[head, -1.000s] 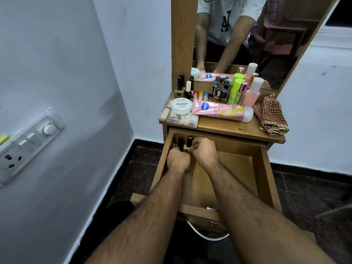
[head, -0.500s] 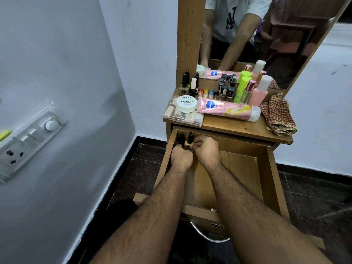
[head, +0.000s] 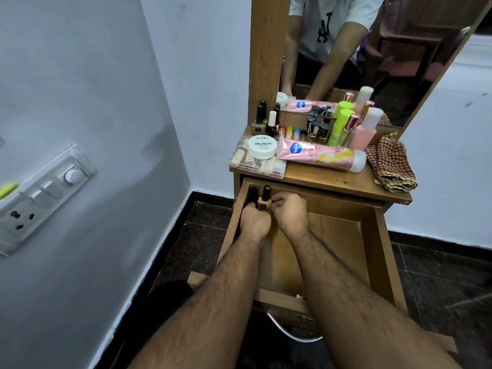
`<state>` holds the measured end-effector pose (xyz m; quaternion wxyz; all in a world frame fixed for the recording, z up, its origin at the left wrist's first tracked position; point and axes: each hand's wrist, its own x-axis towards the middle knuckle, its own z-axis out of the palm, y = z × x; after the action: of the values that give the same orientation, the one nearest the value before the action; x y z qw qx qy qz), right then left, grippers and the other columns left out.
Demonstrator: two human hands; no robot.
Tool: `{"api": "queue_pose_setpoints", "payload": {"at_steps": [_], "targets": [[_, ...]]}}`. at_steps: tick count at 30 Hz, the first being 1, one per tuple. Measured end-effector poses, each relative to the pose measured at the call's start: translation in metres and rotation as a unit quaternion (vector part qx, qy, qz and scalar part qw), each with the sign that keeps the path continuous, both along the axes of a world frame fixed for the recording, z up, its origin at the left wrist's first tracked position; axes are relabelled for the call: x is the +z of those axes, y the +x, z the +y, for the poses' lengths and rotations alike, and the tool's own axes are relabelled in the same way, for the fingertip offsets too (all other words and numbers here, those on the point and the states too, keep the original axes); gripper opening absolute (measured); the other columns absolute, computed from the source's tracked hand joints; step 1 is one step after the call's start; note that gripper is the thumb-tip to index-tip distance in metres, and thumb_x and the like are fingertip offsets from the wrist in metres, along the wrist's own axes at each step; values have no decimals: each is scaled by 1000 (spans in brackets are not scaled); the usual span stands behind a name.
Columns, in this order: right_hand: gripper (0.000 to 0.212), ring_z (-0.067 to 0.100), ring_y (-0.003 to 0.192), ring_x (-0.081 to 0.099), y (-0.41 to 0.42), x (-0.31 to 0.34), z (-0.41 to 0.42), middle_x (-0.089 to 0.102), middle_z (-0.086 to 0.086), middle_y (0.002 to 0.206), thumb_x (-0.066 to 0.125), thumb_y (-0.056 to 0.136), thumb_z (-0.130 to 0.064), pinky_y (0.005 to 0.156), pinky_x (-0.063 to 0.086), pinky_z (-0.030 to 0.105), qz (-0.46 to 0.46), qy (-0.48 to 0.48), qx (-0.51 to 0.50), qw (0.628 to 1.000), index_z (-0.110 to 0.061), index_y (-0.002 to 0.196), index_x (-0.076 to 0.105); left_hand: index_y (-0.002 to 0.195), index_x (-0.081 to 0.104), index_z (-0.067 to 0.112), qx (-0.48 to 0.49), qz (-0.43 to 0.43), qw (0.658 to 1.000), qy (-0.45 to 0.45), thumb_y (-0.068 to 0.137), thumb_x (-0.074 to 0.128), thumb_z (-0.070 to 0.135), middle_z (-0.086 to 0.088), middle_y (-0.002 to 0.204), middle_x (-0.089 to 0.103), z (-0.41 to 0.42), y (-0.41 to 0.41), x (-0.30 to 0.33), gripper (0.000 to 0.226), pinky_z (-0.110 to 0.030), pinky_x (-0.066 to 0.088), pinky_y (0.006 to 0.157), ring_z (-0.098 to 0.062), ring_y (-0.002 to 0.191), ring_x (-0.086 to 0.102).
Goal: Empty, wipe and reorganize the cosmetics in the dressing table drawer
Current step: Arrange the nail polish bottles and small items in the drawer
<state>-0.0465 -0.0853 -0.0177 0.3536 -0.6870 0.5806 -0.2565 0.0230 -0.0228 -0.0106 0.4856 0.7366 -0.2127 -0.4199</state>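
Note:
The wooden drawer (head: 370, 251) of the dressing table stands pulled out. In its far left corner stand two nail polish bottles with black caps: a dark one (head: 253, 194) and a beige one (head: 265, 200). My left hand (head: 255, 219) curls round the base of the dark bottle. My right hand (head: 290, 211) pinches the beige bottle from the right. On the tabletop (head: 332, 182) lie a pink lotion tube (head: 322, 155), a white nail polish remover tub (head: 262, 146) on a clear case (head: 255, 165), and several bottles and lip balms at the back.
A checked cloth (head: 391, 163) lies folded at the tabletop's right end. A mirror (head: 372, 49) rises behind the cosmetics. A grey wall with a switch panel (head: 45, 193) closes the left side. Dark floor tiles surround the table.
Both hands stay in the drawer's far left corner. The beige bottle now shows more plainly between my hands; the view has shifted slightly.

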Motion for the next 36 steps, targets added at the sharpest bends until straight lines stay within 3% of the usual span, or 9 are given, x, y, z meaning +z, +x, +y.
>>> {"api": "queue_pose_setpoints", "payload": {"at_steps": [5, 8, 11, 16, 20, 23, 28, 32, 36], "targets": [[15, 17, 90, 68, -10, 11, 5, 75, 3, 93, 71, 84, -9, 79, 49, 20, 32, -28, 18, 999, -10, 98, 76, 110, 64, 12, -15, -20, 1000, 3, 89, 51, 2, -8, 98, 67, 10, -3, 10, 27, -40, 54, 88, -28, 97, 63], [6, 16, 81, 68, -20, 24, 9, 71, -4, 77, 74, 83, -15, 76, 54, 27, 39, -33, 24, 998, -20, 80, 73, 104, 67, 17, -33, -58, 998, -13, 93, 53, 10, -4, 90, 68, 22, -4, 18, 19, -33, 51, 75, -25, 86, 63], [21, 13, 69, 69, -31, 39, 14, 68, -7, 61, 75, 81, -27, 72, 56, 30, 51, -48, 31, 997, -24, 64, 65, 113, 71, 20, -47, -145, 987, -45, 94, 61, 18, 3, 107, 70, 35, -1, 31, 22, -23, 48, 82, -15, 98, 63], [19, 9, 52, 67, -40, 75, 22, 67, -6, 55, 73, 83, -31, 65, 58, 37, 3, -78, 38, 996, -22, 68, 67, 101, 73, 23, 11, -209, 968, -138, 88, 68, 19, 8, 93, 73, 38, 19, 62, 15, -27, 54, 85, -8, 89, 67], [10, 4, 64, 61, -29, 117, 9, 64, -12, 67, 73, 85, -30, 61, 46, 24, -5, -174, 44, 984, -22, 81, 69, 103, 72, 20, 27, -248, 946, -206, 89, 69, 19, 10, 94, 71, 12, 45, 98, 14, -29, 56, 86, -6, 89, 66], [7, 4, 67, 54, -13, 142, -16, 59, -13, 71, 72, 86, -28, 63, 43, 24, -20, -229, 34, 973, -23, 91, 70, 102, 72, 22, 33, -286, 931, -226, 89, 68, 19, 14, 88, 68, -18, 67, 122, 14, -26, 56, 82, -3, 85, 65], [7, 5, 69, 53, 14, 156, -67, 58, -11, 75, 71, 84, -20, 57, 34, 16, 8, -221, 28, 975, -22, 89, 67, 110, 70, 19, 0, -331, 925, -184, 86, 70, 15, 11, 91, 67, -66, 99, 136, 24, -20, 49, 80, -5, 85, 63], [13, 17, 80, 64, 31, 154, -98, 68, -5, 77, 73, 79, -20, 70, 51, 30, 88, -192, 26, 977, -23, 72, 63, 109, 71, 19, -25, -360, 924, -128, 82, 75, 15, 8, 97, 70, -99, 117, 134, 27, -20, 45, 78, -8, 88, 62], [12, 18, 86, 65, 42, 144, -114, 71, -2, 84, 79, 79, -24, 75, 55, 34, 142, -178, 47, 973, -24, 77, 67, 110, 71, 20, -77, -378, 919, -81, 80, 80, 20, 5, 107, 72, -121, 125, 124, 32, -30, 53, 87, -13, 98, 65]]}}
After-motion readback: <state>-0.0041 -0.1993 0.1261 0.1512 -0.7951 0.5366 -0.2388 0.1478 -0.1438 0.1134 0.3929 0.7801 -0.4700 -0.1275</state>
